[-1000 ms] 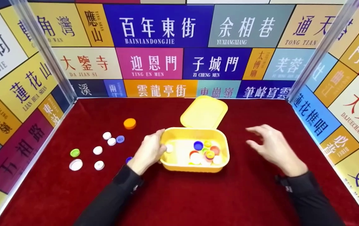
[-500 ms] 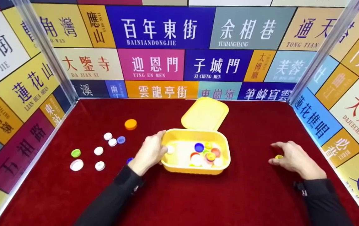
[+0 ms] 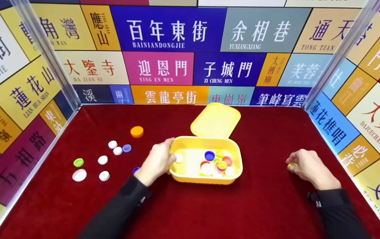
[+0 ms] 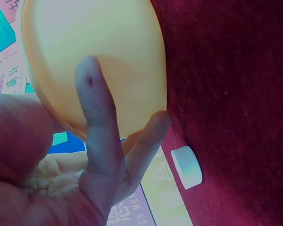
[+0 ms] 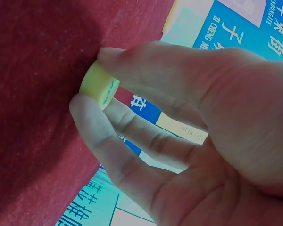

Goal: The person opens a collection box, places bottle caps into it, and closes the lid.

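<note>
My left hand (image 3: 156, 163) grips the left end of a yellow plastic box (image 3: 206, 179) in the head view. In the left wrist view a finger lies along the wall of the box (image 4: 132, 52). Inside it lie several bottle caps, among them a blue cap (image 3: 209, 155); most are at the right side. Far to the right, my right hand (image 3: 313, 170) pinches a small yellow bottle cap (image 5: 98, 85) between thumb and forefinger, at the red cloth. Just behind the box lies its yellow lid (image 3: 215, 120).
Left of the box lie several loose caps: an orange cap (image 3: 137, 131), a green cap (image 3: 78, 162), a large white cap (image 3: 79, 175) and others. A blue cap (image 3: 136, 170) sits close to the left wrist. Printed panels border the red cloth (image 3: 243, 212).
My right hand has moved right and toward me from beside the box, and its fingers have closed on the yellow cap. The left hand and the box stay in place.
</note>
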